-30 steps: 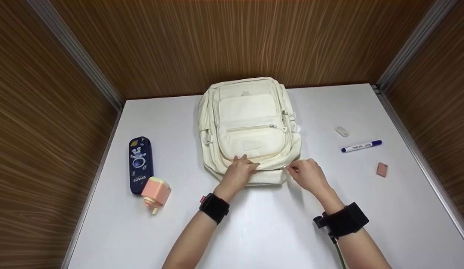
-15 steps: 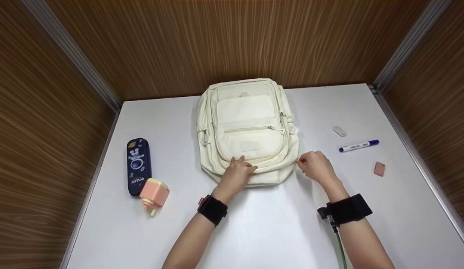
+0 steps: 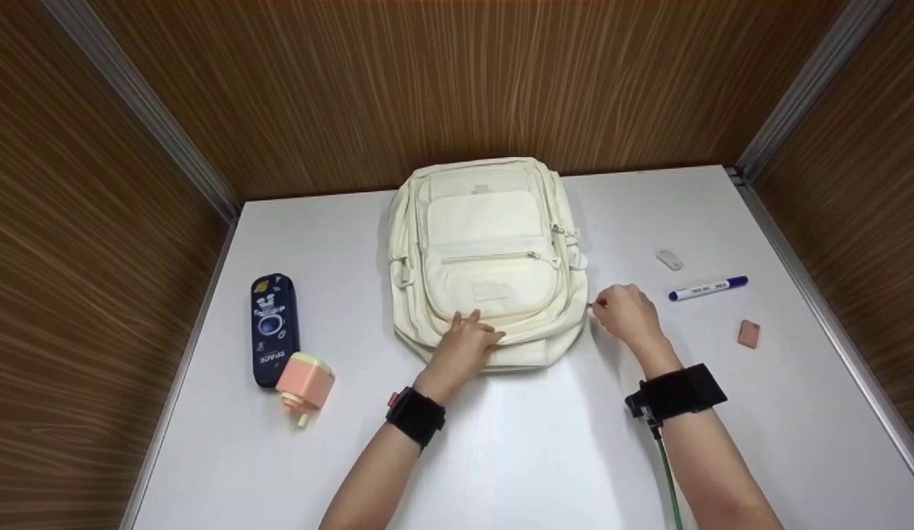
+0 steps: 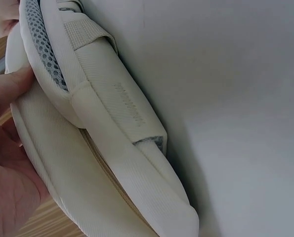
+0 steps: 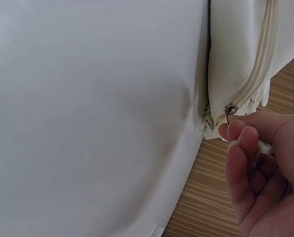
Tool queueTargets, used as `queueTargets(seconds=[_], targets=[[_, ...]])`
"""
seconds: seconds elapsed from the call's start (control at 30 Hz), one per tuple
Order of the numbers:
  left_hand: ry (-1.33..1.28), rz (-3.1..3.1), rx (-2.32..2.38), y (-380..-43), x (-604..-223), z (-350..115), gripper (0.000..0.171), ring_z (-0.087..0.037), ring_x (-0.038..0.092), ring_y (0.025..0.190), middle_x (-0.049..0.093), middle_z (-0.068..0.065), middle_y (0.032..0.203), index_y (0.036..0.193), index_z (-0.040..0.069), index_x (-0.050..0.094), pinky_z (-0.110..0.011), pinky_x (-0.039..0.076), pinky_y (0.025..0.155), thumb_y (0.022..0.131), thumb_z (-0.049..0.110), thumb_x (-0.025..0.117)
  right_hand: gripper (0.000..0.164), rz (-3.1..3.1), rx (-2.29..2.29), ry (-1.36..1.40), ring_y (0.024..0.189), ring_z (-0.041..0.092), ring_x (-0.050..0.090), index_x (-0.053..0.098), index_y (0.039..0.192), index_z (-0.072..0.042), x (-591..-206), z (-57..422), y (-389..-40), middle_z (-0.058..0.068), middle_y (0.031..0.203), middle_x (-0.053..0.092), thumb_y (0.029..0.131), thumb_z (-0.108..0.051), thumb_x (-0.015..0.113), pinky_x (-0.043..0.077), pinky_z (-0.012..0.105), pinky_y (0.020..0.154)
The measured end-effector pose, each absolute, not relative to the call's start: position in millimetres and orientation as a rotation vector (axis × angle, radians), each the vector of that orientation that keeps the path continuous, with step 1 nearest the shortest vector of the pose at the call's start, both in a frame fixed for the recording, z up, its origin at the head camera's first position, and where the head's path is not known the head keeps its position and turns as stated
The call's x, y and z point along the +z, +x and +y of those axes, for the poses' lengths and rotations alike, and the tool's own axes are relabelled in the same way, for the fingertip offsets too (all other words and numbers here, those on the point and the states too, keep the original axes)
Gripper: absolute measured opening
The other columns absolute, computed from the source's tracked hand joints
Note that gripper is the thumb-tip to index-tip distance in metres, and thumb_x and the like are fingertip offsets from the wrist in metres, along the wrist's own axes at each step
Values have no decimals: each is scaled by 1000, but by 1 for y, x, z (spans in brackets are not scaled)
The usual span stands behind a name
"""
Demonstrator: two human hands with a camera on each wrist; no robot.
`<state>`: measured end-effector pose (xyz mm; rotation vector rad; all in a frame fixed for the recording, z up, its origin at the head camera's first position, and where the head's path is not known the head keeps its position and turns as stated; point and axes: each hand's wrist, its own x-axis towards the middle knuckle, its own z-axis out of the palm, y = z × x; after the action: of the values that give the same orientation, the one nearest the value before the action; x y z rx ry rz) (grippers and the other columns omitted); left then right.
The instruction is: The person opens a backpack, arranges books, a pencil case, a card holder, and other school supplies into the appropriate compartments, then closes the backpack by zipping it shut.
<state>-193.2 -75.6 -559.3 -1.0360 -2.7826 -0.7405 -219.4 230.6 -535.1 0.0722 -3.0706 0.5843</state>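
A cream backpack (image 3: 486,213) lies flat on the white table, its front pockets facing up. My left hand (image 3: 464,350) rests on its near end with fingers spread; in the left wrist view the thumb touches the cream fabric (image 4: 63,133) near a zipper seam. At the bag's right side my right hand (image 3: 626,316) pinches a zipper pull. The right wrist view shows the metal zipper slider (image 5: 231,109) just beyond the curled fingers, and the zipper track behind it looks closed.
A navy pencil case (image 3: 274,331) and a pink pencil sharpener (image 3: 306,381) stand at the left. On the right lie a white eraser (image 3: 669,259), a blue-capped marker (image 3: 708,288) and a small pink block (image 3: 749,333). Wood-grain panels (image 3: 457,88) enclose the table.
My right hand has drawn the zipper pull round the bag's near right corner and up its right side. The gap along the near end has closed. The left hand has stayed nearly still.
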Motion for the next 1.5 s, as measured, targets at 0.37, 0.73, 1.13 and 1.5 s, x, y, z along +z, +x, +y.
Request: queueTargets(seconds=[0.37, 0.73, 1.13, 1.5], targets=[[-1053, -2806, -812, -194, -559, -80, 20, -43, 51, 125, 72, -9, 109, 109, 13, 76, -63, 28, 106, 90, 14, 70, 18, -3058, 548, 24, 62, 30, 61, 73, 76, -1, -538, 230, -233, 15, 73, 68, 87, -7, 61, 48, 47, 55], [-1113, -2786, -909, -196, -557, -88, 18, -42, 51, 125, 71, -9, 112, 107, 12, 77, -64, 27, 106, 91, 12, 70, 18, -3008, 532, -3, 64, 36, 62, 72, 77, 0, -546, 230, -247, 19, 76, 68, 88, -8, 60, 48, 50, 57], [-1177, -2789, -1033, -190, -552, -101, 20, -39, 48, 129, 70, -9, 114, 110, 9, 76, -59, 24, 109, 90, 10, 71, 19, -3030, 537, -59, 76, 40, 66, 74, 95, 2, -552, 233, -266, 24, 90, 70, 93, -7, 57, 51, 52, 64], [-1219, -2826, -935, -186, -552, -106, 21, -38, 42, 134, 69, -3, 117, 110, 11, 75, -58, 22, 111, 90, 9, 71, 19, -3005, 487, 3, 80, 44, 65, 74, 97, 1, -558, 234, -280, 26, 92, 69, 93, -9, 59, 50, 54, 66]])
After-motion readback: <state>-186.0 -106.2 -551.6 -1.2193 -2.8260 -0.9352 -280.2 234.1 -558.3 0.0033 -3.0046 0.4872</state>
